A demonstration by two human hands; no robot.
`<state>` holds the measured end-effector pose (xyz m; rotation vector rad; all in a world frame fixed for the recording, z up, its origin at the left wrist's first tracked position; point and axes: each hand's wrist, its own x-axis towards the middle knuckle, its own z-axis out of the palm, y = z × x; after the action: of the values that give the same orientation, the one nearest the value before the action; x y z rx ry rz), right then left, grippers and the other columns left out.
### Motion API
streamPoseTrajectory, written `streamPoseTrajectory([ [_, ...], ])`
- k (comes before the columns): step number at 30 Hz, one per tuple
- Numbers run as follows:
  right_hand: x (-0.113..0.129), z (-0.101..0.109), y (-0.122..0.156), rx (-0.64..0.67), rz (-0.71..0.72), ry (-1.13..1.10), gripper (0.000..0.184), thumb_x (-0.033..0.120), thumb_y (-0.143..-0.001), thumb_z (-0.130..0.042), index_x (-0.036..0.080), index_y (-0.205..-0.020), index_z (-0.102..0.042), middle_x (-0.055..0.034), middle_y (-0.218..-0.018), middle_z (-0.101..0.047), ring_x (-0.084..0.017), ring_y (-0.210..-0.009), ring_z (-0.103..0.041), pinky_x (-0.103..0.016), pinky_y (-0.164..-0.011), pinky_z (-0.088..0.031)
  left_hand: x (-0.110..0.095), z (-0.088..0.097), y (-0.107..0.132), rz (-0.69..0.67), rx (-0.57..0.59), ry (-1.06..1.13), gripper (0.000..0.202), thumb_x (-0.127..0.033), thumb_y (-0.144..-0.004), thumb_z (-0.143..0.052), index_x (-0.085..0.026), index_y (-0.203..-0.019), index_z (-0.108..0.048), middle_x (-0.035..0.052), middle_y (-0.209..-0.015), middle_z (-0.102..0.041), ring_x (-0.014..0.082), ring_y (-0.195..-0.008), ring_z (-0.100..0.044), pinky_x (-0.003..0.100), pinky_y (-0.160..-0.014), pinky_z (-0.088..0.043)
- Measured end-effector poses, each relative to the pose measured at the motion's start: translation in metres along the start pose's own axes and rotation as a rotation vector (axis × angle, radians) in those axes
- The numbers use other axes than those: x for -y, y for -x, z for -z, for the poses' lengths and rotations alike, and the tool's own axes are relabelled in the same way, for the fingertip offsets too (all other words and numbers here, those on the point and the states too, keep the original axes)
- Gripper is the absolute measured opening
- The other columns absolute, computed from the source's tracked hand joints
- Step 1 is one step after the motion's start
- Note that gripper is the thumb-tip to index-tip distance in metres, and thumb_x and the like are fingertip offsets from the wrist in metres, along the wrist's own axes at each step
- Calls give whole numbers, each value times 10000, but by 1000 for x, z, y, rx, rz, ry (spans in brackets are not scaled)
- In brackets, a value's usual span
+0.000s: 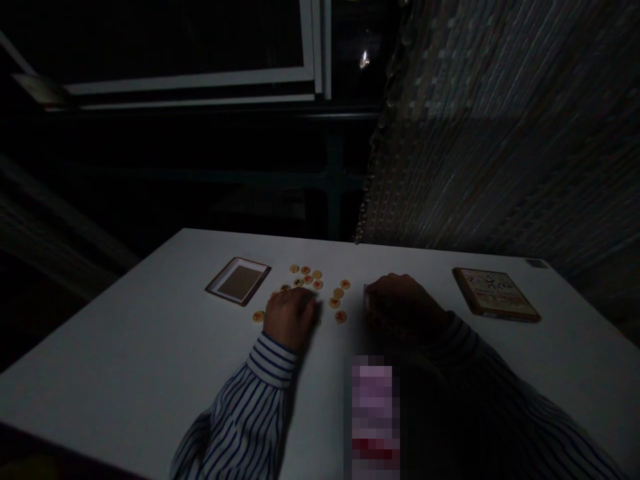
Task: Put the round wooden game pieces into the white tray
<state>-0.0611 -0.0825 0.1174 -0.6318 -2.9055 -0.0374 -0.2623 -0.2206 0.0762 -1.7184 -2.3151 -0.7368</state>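
Observation:
Round wooden Chinese chess pieces point(318, 285), several with red or dark characters, lie loose on the white table point(150, 373). My left hand point(289, 318) is over the near-left part of this group, its fingers curled down and the thumb to the right. What it may hold is hidden under the palm. To the right of the pieces, my right hand point(406, 300) is closed, back upward, at a dark object with a pale edge point(367, 295). Deep shadow hides most of that object, so its kind is unclear.
An open shallow box part point(239, 281) with a brown rim lies at the left. A flat printed box or lid point(497, 293) lies at the right. Behind the table are a bead curtain point(475, 133) and a white window frame point(200, 83). A pixelated patch covers the near middle.

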Motion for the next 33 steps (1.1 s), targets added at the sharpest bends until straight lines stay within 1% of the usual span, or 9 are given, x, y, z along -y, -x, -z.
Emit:
streamPoseTrajectory([
  [3,9,2,-9,14,11,-14,271,258,-823,-385,192,-976,-599,-71,-911,-629,-176,-834,-535,-280,-683,-314,14,-2,-5,81,-1,-69,287,-332,-792,-436,-156,-953,-597,83,-927,-642,215,-868,-571,334,-789,-421],
  [6,20,4,-18,-1,18,-37,263,255,-816,-384,189,-963,-593,-69,-895,-627,-175,-820,-527,-279,-679,-303,21,-4,-7,129,33,-111,296,-342,-787,-432,-163,-957,-594,85,-947,-636,224,-898,-559,336,-787,-408],
  [8,27,3,-23,-8,27,-46,255,251,-813,-386,184,-949,-593,-72,-884,-622,-177,-816,-521,-282,-675,-296,23,-6,-6,154,62,-144,290,-344,-776,-445,-170,-954,-593,84,-940,-636,236,-895,-556,340,-760,-407],
  [12,42,-3,-35,-1,73,-57,249,260,-815,-381,193,-929,-591,-65,-879,-617,-174,-814,-515,-289,-674,-294,24,-11,-5,191,82,-187,279,-352,-771,-451,-183,-941,-593,82,-905,-637,241,-878,-556,337,-737,-391],
  [15,49,-8,-42,36,81,-52,245,257,-811,-382,201,-931,-587,-59,-887,-617,-176,-814,-518,-296,-674,-299,24,-13,-7,221,99,-190,281,-352,-765,-459,-190,-953,-589,80,-900,-638,244,-888,-553,339,-741,-382],
  [19,53,-12,-46,79,100,-60,255,271,-818,-373,202,-955,-578,-63,-901,-616,-178,-821,-521,-299,-684,-305,22,-12,-10,254,122,-190,273,-343,-758,-464,-201,-955,-588,75,-901,-642,256,-892,-546,355,-735,-380],
  [30,54,-11,-45,85,98,-94,249,258,-814,-398,181,-963,-583,-70,-889,-609,-172,-806,-510,-295,-684,-301,17,-14,-12,267,110,-231,268,-307,-765,-444,-197,-963,-587,80,-901,-646,263,-874,-539,362,-699,-375],
  [33,54,-12,-45,64,101,-96,245,254,-815,-396,178,-954,-583,-70,-888,-608,-173,-810,-509,-299,-690,-299,16,-14,-13,283,119,-221,256,-297,-767,-438,-197,-943,-594,82,-899,-645,258,-867,-540,360,-699,-374],
])
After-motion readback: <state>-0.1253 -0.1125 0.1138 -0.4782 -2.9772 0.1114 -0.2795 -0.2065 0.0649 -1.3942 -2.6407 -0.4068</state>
